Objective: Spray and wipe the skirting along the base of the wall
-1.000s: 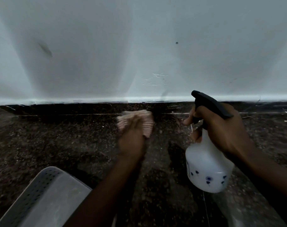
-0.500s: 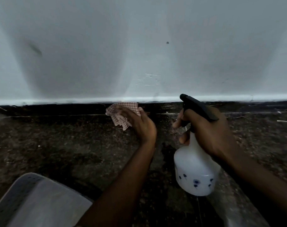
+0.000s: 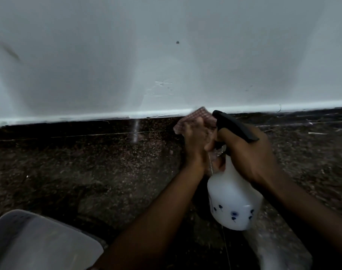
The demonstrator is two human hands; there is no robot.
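Head view, nearest first: a pale grey bin (image 3: 39, 244) with a rounded rim fills the lower left corner, resting on the floor (image 3: 78, 172), which is dark speckled stone. Beside it two bare forearms reach forward from the bottom edge.

On the right, the right hand (image 3: 246, 152) is wrapped around the neck of a bottle (image 3: 233, 199). Its fingers are closed on the black trigger head, with the nozzle pointing up and to the left. The bottle's body is white and translucent, printed with small dark blue flowers near its base, and it hangs tilted above the floor without touching it.

Just left of the bottle, and partly behind its nozzle, the left hand (image 3: 195, 141) presses a cloth (image 3: 193, 118) against the skirting (image 3: 68, 129). The fingers are curled tight over the cloth, which is checked in red and white and bunched up; its top edge reaches the white line where the skirting meets the wall. The two hands sit very close together, and whether they touch cannot be told.

The skirting is a dark, glossy band running the full width of the view at the base of the wall, with a thin pale streak of reflection left of the cloth.

Farthest, the wall (image 3: 166, 55) is white, with a small dark spot near its middle, scuff marks just above the cloth and a dark smear at upper left.
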